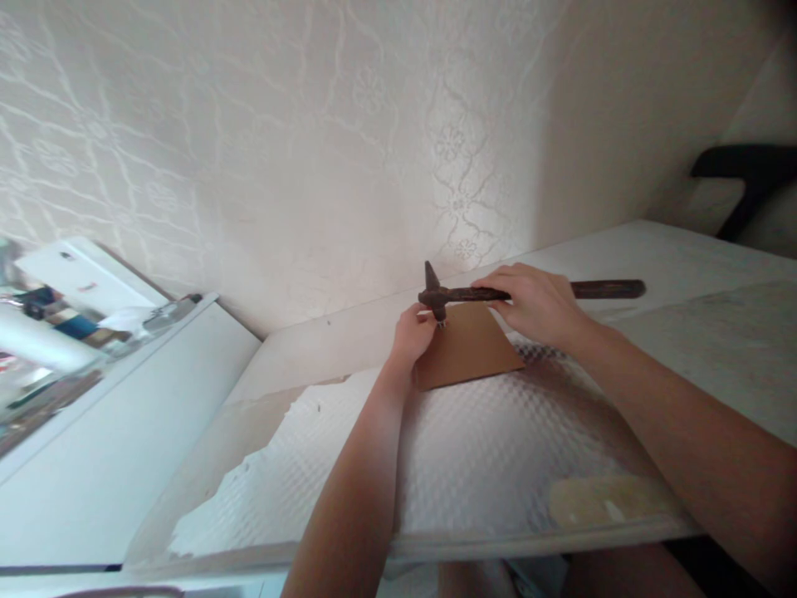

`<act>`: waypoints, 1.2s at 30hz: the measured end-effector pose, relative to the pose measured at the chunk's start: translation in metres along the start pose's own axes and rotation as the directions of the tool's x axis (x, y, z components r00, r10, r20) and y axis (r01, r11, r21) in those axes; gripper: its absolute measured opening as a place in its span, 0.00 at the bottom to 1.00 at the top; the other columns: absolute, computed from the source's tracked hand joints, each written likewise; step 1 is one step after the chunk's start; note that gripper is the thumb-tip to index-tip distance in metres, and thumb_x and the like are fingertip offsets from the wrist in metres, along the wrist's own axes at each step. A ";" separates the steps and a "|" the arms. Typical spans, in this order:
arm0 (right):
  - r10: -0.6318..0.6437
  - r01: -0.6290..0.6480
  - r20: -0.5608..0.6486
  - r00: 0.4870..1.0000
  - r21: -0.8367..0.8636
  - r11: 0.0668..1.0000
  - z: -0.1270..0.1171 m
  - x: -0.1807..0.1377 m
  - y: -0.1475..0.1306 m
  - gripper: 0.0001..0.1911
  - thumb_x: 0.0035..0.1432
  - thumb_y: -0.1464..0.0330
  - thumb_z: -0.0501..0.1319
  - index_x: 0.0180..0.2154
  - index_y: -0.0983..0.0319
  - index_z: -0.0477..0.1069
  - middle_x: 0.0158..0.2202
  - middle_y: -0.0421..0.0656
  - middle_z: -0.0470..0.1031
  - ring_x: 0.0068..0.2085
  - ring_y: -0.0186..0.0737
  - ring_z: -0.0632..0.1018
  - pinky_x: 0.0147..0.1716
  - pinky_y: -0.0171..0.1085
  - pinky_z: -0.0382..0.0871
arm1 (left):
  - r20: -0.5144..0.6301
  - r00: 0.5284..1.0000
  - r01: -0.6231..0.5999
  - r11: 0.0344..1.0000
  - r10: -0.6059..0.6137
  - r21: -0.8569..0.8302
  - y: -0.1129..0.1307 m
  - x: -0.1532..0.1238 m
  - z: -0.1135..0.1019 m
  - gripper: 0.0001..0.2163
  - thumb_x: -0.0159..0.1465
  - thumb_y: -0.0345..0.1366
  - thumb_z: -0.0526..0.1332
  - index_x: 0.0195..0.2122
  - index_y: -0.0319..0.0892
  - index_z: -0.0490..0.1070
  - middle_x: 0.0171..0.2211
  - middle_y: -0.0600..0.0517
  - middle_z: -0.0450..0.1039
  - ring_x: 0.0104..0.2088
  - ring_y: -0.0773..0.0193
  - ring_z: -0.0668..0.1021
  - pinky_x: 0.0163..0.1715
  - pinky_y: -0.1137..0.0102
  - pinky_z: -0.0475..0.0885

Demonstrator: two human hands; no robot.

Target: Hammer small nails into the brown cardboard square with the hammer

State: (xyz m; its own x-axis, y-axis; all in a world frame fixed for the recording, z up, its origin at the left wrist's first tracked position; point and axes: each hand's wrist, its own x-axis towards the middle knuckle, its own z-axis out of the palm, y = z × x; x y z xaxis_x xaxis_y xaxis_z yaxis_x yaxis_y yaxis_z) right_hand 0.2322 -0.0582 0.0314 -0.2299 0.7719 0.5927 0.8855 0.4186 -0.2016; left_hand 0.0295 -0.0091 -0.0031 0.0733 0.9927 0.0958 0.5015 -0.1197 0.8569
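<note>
Item, centre of frame: dark hammer, its handle wrapped by the curled fingers of the right hand, head poised just over the top edge of a brown board. Left hand, fingertips pinched beneath the head, apparently steadying something too small to identify. Board lies on a white textured table against the patterned wall, white cabinet at left.

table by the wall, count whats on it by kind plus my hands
hammer: 1, gripped on the handle by the right hand
brown board: 1, with the left hand at its edge
textured white sheet: 1
hands: 2
total: 5
</note>
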 end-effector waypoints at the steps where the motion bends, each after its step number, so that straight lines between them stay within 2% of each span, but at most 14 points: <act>1: 0.010 -0.010 -0.019 1.000 0.007 1.000 -0.001 0.000 0.000 0.17 0.57 0.71 0.54 0.45 0.53 0.75 0.44 0.40 0.77 0.45 0.45 0.74 0.34 0.40 0.66 | 0.000 1.000 0.002 1.000 -0.002 -0.006 0.000 0.000 0.000 0.11 0.55 0.31 0.60 0.41 0.40 0.73 0.37 0.46 0.79 0.40 0.59 0.79 0.43 0.67 0.70; 6: 0.093 -0.089 -0.122 0.988 0.038 0.995 -0.005 0.002 0.001 0.17 0.57 0.69 0.55 0.46 0.50 0.74 0.45 0.40 0.77 0.46 0.46 0.75 0.35 0.41 0.66 | 0.002 0.999 0.035 0.999 -0.035 -0.016 0.000 -0.001 0.000 0.13 0.55 0.33 0.62 0.43 0.41 0.73 0.35 0.47 0.79 0.40 0.60 0.79 0.42 0.68 0.70; 12: 0.048 -0.048 0.027 0.998 0.002 0.999 -0.002 0.001 0.001 0.17 0.56 0.71 0.55 0.44 0.52 0.75 0.44 0.40 0.77 0.45 0.45 0.75 0.34 0.40 0.66 | 0.003 1.000 0.009 1.000 -0.009 -0.003 0.000 -0.001 -0.001 0.11 0.56 0.32 0.61 0.40 0.40 0.73 0.36 0.46 0.79 0.39 0.59 0.79 0.42 0.67 0.70; 18: 0.085 -0.084 -0.051 0.995 0.017 0.996 -0.005 0.002 0.001 0.17 0.56 0.70 0.56 0.46 0.51 0.74 0.45 0.41 0.77 0.45 0.46 0.75 0.34 0.40 0.67 | -0.011 0.999 0.035 0.999 -0.035 0.008 -0.001 -0.001 -0.001 0.13 0.54 0.34 0.64 0.41 0.41 0.73 0.35 0.47 0.79 0.39 0.59 0.79 0.40 0.68 0.70; 24: 0.030 -0.030 0.008 1.000 -0.015 0.999 -0.003 0.001 0.001 0.16 0.57 0.71 0.54 0.43 0.53 0.76 0.43 0.40 0.78 0.44 0.44 0.75 0.33 0.38 0.65 | -0.013 0.999 0.029 0.999 -0.030 -0.025 0.000 -0.001 0.001 0.11 0.56 0.33 0.62 0.40 0.41 0.73 0.34 0.47 0.79 0.38 0.61 0.79 0.41 0.69 0.70; 29: 0.074 -0.074 -0.086 0.994 0.008 0.997 -0.004 0.002 0.002 0.17 0.57 0.69 0.55 0.45 0.51 0.75 0.44 0.40 0.78 0.44 0.45 0.75 0.33 0.40 0.66 | -0.008 0.999 0.050 0.999 -0.050 -0.011 0.000 -0.002 0.000 0.14 0.54 0.34 0.63 0.42 0.42 0.73 0.35 0.48 0.79 0.38 0.60 0.79 0.39 0.69 0.70; 34: 0.028 -0.028 0.015 1.000 0.004 1.000 -0.003 0.001 0.002 0.17 0.56 0.72 0.54 0.43 0.53 0.76 0.44 0.40 0.78 0.45 0.45 0.75 0.34 0.40 0.67 | -0.007 1.000 0.024 1.000 -0.024 -0.003 0.000 -0.001 0.001 0.11 0.55 0.33 0.62 0.41 0.40 0.73 0.35 0.46 0.79 0.39 0.59 0.79 0.40 0.68 0.70; 36: 0.023 -0.023 0.007 1.000 0.011 1.000 -0.003 0.001 0.002 0.17 0.56 0.72 0.54 0.44 0.53 0.76 0.44 0.40 0.78 0.45 0.45 0.75 0.35 0.40 0.67 | -0.006 1.000 0.029 1.000 -0.029 -0.004 0.000 -0.001 0.001 0.12 0.55 0.33 0.62 0.41 0.40 0.73 0.36 0.46 0.79 0.39 0.59 0.79 0.40 0.68 0.70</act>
State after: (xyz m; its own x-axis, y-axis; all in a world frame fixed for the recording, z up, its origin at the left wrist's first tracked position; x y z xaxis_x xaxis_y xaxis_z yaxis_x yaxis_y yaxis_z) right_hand 0.2353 -0.0577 0.0342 -0.2127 0.7846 0.5823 0.8858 0.4064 -0.2239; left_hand 0.0301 -0.0098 -0.0033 0.0535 0.9958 0.0744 0.5000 -0.0912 0.8612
